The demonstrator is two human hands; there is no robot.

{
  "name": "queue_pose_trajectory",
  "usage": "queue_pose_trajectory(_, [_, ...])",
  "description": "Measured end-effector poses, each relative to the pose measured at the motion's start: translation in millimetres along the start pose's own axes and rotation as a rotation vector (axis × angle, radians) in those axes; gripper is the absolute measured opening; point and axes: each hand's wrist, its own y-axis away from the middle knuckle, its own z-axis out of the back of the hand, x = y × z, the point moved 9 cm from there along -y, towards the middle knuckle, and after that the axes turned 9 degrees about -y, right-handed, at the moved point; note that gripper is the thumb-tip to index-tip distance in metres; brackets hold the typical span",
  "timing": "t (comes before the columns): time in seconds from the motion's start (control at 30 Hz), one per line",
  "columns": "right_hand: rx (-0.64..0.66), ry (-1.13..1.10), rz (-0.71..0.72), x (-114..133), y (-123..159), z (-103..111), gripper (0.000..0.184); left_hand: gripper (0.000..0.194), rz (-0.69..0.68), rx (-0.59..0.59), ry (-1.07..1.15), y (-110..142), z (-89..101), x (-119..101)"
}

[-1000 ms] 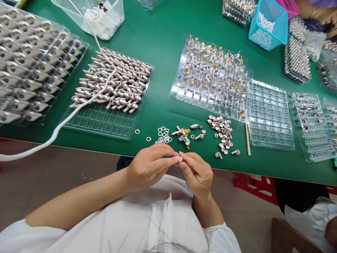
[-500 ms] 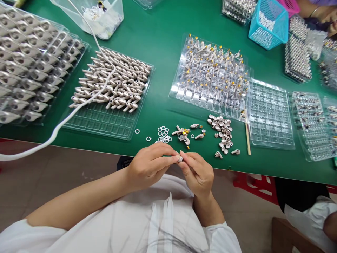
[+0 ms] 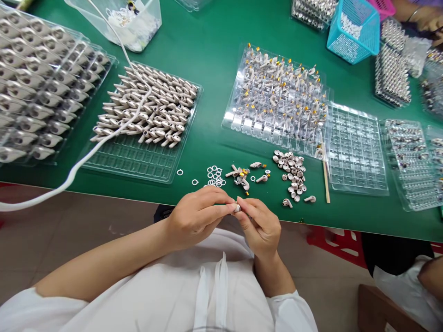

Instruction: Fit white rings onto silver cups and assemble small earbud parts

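Just off the table's front edge, my left hand [image 3: 198, 216] and my right hand [image 3: 260, 225] meet fingertip to fingertip. Both pinch one small pale earbud [image 3: 237, 209], mostly covered by the fingers; a whitish rounded end shows. Beyond my left fingers lie several white rings [image 3: 215, 176]. A small heap of earbud stems with gold flex strips [image 3: 241, 174] sits straight ahead of the hands. Right of it are loose round earbud caps [image 3: 293, 170], with two separate earbud pieces [image 3: 309, 199] nearer the edge.
A tray of beige earbud shells [image 3: 148, 106] stands left, crossed by a white cable [image 3: 74, 173]. Clear trays hold parts with gold strips [image 3: 277, 87]. A wooden stick [image 3: 326, 180] lies beside an empty-celled tray [image 3: 356, 147]. A blue basket [image 3: 353, 37] and another person's hand [image 3: 427, 18] are far right.
My hands keep the same pinch on the earbud, with only a slight shift of the right fingers. At the lower right, a neighbouring person's arm has moved a little.
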Motion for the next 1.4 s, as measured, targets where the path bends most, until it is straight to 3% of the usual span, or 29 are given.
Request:
queue_pose_trajectory(0.33, [0.022,-0.016,-0.016,-1,-1,-1,0.042,0.019,0.001,-0.005,0.008,1,-0.3,1])
queue_pose_trajectory(1.2, [0.011,0.251,0.212,22,-2,-9,0.047,0.020,0.027,-0.051,-0.027,6,-0.8,1])
queue_pose_trajectory(1.4, [0.021,0.268,0.232,29,-6,-12,0.040,0.032,0.054,-0.018,-0.001,9,-4.6,6])
